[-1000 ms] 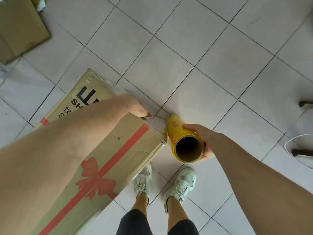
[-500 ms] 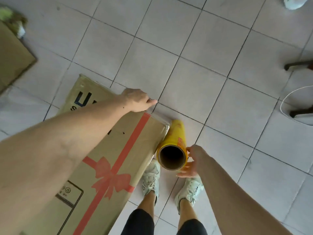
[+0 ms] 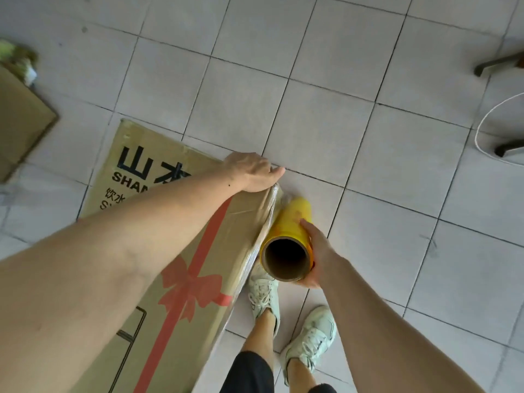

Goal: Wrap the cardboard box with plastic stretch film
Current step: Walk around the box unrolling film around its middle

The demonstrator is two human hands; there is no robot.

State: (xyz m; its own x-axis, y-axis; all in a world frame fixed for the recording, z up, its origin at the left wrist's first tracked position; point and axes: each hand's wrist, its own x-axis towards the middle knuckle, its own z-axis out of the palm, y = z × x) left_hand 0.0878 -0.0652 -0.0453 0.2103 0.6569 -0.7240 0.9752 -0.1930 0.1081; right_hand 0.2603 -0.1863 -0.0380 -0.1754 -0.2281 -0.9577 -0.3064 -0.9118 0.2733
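Left hand (image 3: 252, 173): palm down, fingers flat, pressing the far top corner of the cardboard box (image 3: 175, 251). Right hand (image 3: 317, 251): fingers curled around the yellow stretch film roll (image 3: 289, 236), held just beside the box's right edge. Clear film (image 3: 266, 211) spans roll to box corner. Box stands on the tiled floor (image 3: 368, 165); contents unseen.

Bare tile floor (image 3: 326, 114) right of box (image 3: 181, 251); shoes (image 3: 263, 290) crowd roll (image 3: 286, 242).
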